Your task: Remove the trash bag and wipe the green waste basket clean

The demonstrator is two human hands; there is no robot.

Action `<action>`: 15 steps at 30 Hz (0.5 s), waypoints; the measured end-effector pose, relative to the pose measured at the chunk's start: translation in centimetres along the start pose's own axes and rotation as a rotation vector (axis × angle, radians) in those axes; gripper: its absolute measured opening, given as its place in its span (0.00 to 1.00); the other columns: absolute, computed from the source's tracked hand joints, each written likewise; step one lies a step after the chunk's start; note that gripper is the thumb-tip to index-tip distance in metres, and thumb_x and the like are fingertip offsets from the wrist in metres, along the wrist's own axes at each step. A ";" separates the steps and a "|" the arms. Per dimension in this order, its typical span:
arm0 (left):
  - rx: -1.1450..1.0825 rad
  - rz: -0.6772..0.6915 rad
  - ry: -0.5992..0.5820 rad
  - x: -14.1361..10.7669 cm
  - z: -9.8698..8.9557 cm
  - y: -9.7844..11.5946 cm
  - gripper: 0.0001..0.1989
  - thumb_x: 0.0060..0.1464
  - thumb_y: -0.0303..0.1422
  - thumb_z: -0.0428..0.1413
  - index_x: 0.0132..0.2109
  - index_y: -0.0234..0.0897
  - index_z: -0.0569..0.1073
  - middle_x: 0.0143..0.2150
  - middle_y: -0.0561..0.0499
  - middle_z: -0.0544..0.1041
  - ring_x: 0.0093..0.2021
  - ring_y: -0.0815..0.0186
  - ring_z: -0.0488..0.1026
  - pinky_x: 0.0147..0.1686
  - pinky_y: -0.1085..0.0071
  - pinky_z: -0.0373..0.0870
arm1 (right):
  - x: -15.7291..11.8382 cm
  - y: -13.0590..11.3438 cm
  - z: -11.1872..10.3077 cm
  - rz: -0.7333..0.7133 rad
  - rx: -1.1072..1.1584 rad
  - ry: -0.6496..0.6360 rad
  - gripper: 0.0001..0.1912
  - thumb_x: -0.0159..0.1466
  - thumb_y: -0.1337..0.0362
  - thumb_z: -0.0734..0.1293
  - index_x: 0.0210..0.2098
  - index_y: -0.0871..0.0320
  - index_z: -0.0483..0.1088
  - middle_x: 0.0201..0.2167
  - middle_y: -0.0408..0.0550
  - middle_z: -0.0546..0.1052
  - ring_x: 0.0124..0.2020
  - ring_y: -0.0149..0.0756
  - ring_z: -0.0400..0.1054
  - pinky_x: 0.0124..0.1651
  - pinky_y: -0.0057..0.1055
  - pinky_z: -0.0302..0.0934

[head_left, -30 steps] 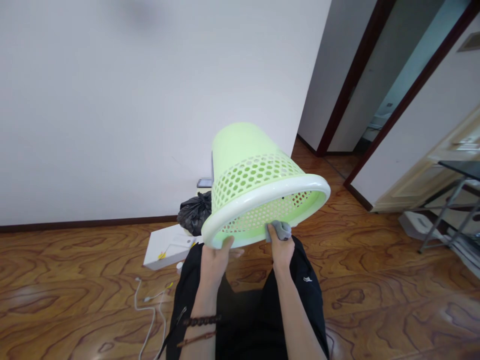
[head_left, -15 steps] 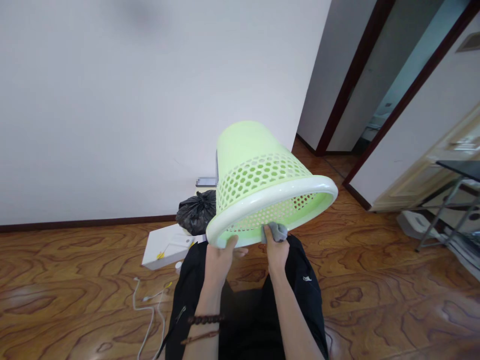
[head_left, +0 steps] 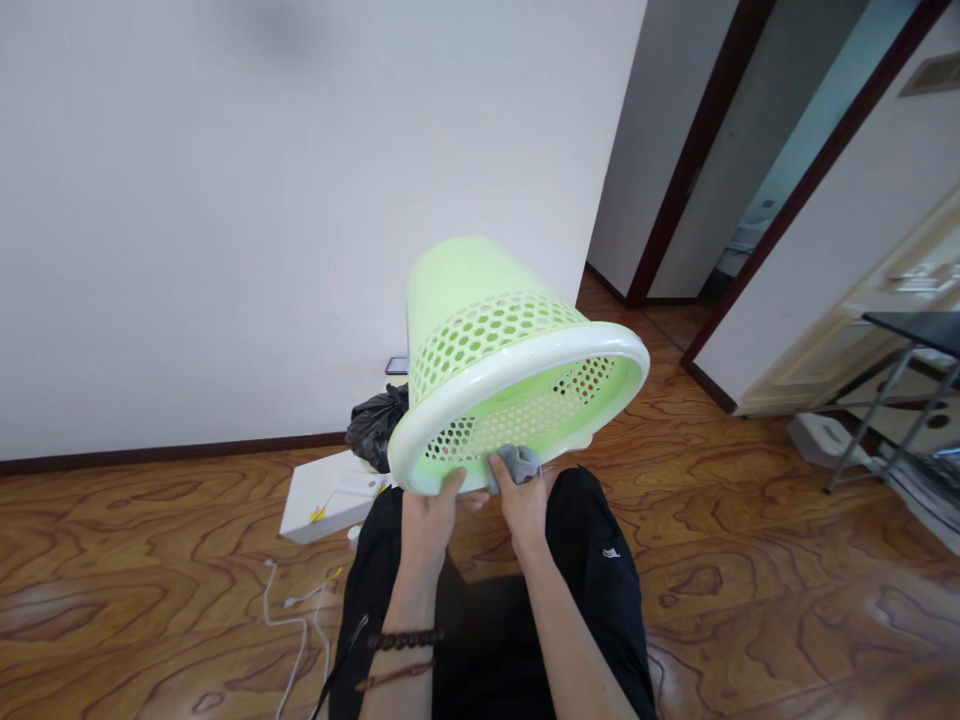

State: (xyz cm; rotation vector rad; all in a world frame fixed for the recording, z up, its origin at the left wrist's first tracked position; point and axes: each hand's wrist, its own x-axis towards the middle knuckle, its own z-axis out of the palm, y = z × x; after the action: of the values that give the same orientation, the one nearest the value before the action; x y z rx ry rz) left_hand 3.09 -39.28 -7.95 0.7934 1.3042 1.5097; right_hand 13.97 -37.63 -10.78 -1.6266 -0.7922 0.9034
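A light green plastic basket [head_left: 480, 290] with a honeycomb band and a wide pale rim is held tilted above my knees, its mouth facing down toward me. My left hand [head_left: 431, 515] grips the near edge of the rim, thumb on the inner side and fingers underneath. A grey cloth [head_left: 514, 463] is pinched in my right hand [head_left: 523, 505] and presses against the inside of the rim, a little right of the left hand. The basket hides part of the fingers of both hands.
A black plastic bag [head_left: 373, 425] and a white box [head_left: 330, 495] lie by the wall, near a phone [head_left: 397, 365]. White cables [head_left: 300, 620] trail over the wooden floor at left. A folding stool [head_left: 911, 370] and a white container [head_left: 821, 440] stand at right.
The basket has shifted left and tipped so more of its inside shows. My right hand with the cloth has slid left along the rim, closer to my left hand.
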 end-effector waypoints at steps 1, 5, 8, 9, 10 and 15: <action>0.008 0.003 -0.003 0.1 -0.1 0.0 0.25 0.38 0.39 0.63 0.42 0.28 0.70 0.23 0.47 0.76 0.20 0.58 0.74 0.19 0.66 0.74 | -0.2 0.0 0.3 -0.011 0.010 -0.031 0.28 0.48 0.46 0.69 0.36 0.65 0.75 0.29 0.53 0.78 0.35 0.43 0.73 0.35 0.29 0.63; 0.004 0.014 0.005 0.2 -0.5 0.4 0.25 0.37 0.37 0.63 0.43 0.28 0.69 0.23 0.47 0.76 0.20 0.58 0.74 0.20 0.65 0.74 | 0.8 -0.1 -1.0 -0.001 -0.010 -0.039 0.28 0.50 0.46 0.68 0.36 0.65 0.76 0.25 0.51 0.77 0.34 0.42 0.72 0.32 0.28 0.62; -0.013 0.011 0.015 0.1 -0.1 0.5 0.28 0.37 0.37 0.64 0.45 0.28 0.68 0.25 0.47 0.76 0.21 0.57 0.75 0.20 0.64 0.74 | 2.0 -0.2 -2.7 0.055 -0.087 -0.003 0.29 0.51 0.44 0.66 0.35 0.66 0.75 0.21 0.51 0.76 0.32 0.42 0.72 0.29 0.28 0.61; -0.017 0.010 0.015 0.1 0.1 0.5 0.28 0.37 0.37 0.64 0.46 0.28 0.68 0.25 0.46 0.77 0.21 0.57 0.75 0.20 0.64 0.74 | 2.1 -0.2 -2.9 0.068 -0.108 -0.005 0.29 0.51 0.43 0.65 0.35 0.65 0.75 0.21 0.50 0.75 0.31 0.42 0.72 0.28 0.28 0.61; -0.020 0.008 0.014 0.1 0.2 0.5 0.29 0.37 0.37 0.64 0.46 0.28 0.68 0.26 0.46 0.77 0.21 0.57 0.75 0.20 0.64 0.74 | 1.9 -0.2 -2.8 0.074 -0.122 -0.015 0.29 0.52 0.43 0.65 0.35 0.65 0.75 0.20 0.50 0.75 0.30 0.42 0.72 0.26 0.28 0.60; 0.003 0.007 -0.009 0.3 -0.1 0.4 0.27 0.37 0.38 0.63 0.44 0.28 0.69 0.26 0.47 0.77 0.20 0.58 0.74 0.19 0.64 0.74 | 0.2 -0.3 -0.8 0.049 -0.115 -0.159 0.29 0.52 0.43 0.65 0.35 0.64 0.75 0.20 0.50 0.75 0.25 0.40 0.71 0.23 0.27 0.58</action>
State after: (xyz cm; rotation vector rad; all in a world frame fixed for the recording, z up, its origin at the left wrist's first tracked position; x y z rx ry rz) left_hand 2.83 -39.01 -7.58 0.8064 1.2989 1.5078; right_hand 14.74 -37.75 -10.43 -1.6949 -0.9318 1.0478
